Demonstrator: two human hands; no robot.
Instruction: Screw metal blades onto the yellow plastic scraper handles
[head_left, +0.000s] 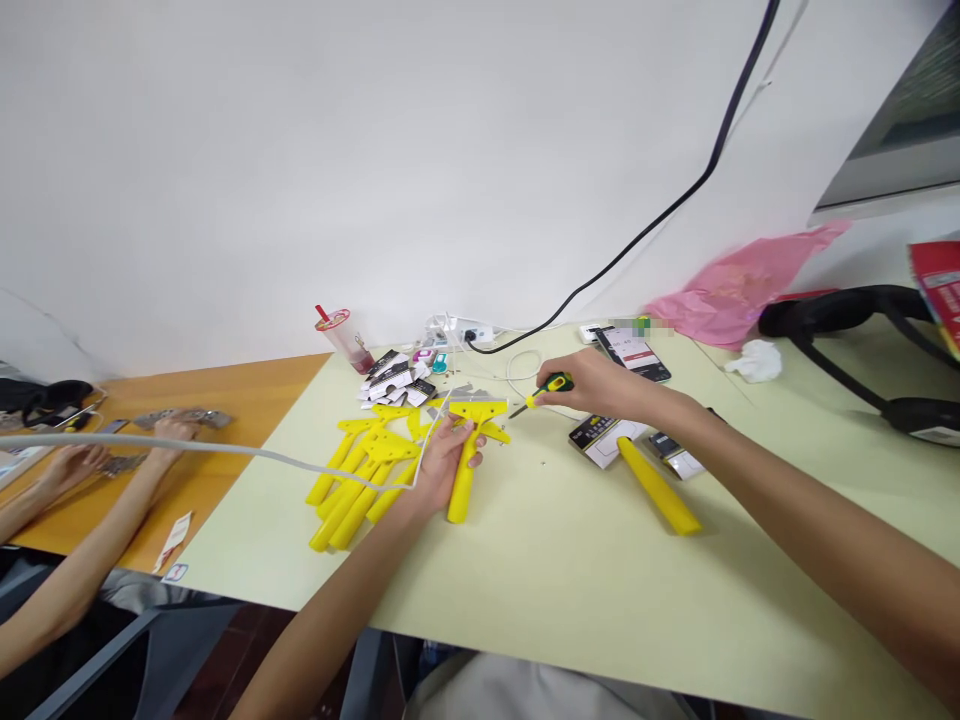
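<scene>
My left hand point(444, 462) is closed around the handle of a yellow T-shaped scraper point(463, 480), its wide head pointing away from me. In my right hand point(589, 380) is a small screwdriver point(555, 384) with a green and yellow handle. Its shaft points down and left, with the tip just right of the scraper's head and apart from it. Several more yellow scrapers point(360, 500) lie in a pile left of my left hand. A loose yellow handle point(660, 487) rests on the table below my right forearm. Tiny bits, perhaps screws, are scattered near the scraper.
Behind the pile are black-and-white card boxes point(394, 378) and a drink cup point(345, 340). A power strip point(469, 330), a phone point(634, 352), a pink bag point(739, 285) and a black headset-like strap point(847, 370) line the back. At left, another person's hands point(176, 428) work over an orange table.
</scene>
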